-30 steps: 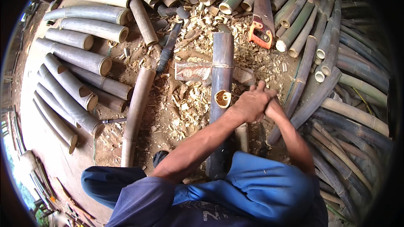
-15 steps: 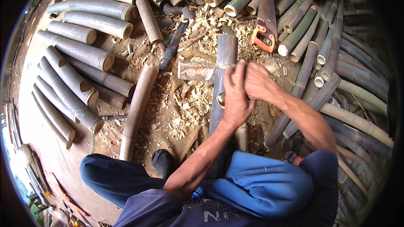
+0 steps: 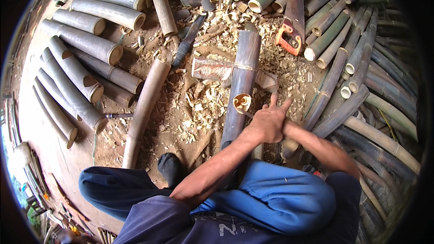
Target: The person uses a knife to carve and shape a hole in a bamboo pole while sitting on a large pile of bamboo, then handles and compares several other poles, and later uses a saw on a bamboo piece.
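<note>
Here the ground (image 3: 54,122) is bare packed earth, strewn with pale chips (image 3: 199,108) around the middle of the scene. On the left lie cut bamboo sections (image 3: 86,40), grey-green, thick and hollow, stacked side by side with their open ends toward the centre. On the right a heap of thinner, darker bamboo poles (image 3: 361,63) fans out from far to near.

In the centre a long bamboo pole (image 3: 242,77) runs from far to near, grey-brown, with a pale binding band around it partway along; its near end passes under the person's arms toward the blue trousers (image 3: 271,199). It rests across a flat block of wood (image 3: 212,68). Left of it lies a paler, smooth tan pole (image 3: 144,108), apart from it.

Against the long pole's near part sits a small pale curl of bamboo (image 3: 242,101), hollow and cream-coloured, with a thin strip running from it to the hands.

The left hand (image 3: 266,124) and right hand (image 3: 282,129) are pressed together just right of the pole, the left over the right, with fingers (image 3: 273,99) splayed upward; whether they clamp the strip I cannot tell.

Farther off, a handsaw (image 3: 291,22) with an orange handle lies on the right-hand poles, and a dark-handled blade (image 3: 187,40) lies among the chips on the far left of the long pole.
</note>
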Demonstrator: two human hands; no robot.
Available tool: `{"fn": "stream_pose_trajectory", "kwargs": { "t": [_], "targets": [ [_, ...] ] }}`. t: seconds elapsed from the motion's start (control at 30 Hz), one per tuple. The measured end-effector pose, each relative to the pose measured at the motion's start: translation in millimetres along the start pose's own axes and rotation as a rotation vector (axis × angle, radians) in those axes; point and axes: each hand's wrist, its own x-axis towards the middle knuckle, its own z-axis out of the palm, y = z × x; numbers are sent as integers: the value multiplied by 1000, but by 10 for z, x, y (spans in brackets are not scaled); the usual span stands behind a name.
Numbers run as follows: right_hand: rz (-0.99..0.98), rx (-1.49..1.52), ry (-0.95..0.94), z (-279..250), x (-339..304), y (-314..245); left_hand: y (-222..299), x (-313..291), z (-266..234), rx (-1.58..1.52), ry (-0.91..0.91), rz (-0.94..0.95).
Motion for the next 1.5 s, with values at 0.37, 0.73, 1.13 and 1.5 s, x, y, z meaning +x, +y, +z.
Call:
{"fn": "stream_pose_trajectory", "kwargs": {
  "t": [0.37,0.73,1.13,1.5],
  "targets": [
    [-487,-546,-9,-608,-463,-793,-120,-52,155,-127,509,125],
    [83,199,142,332,-121,-47,-122,-83,-338,150,-395,148],
    [-205,-501,161,-464,-668,-862,-74,-315,103,-166,416,127],
    [490,400,368,697,-504,-1826,-552,-247,-344,153,-329,111]
  ]
}}
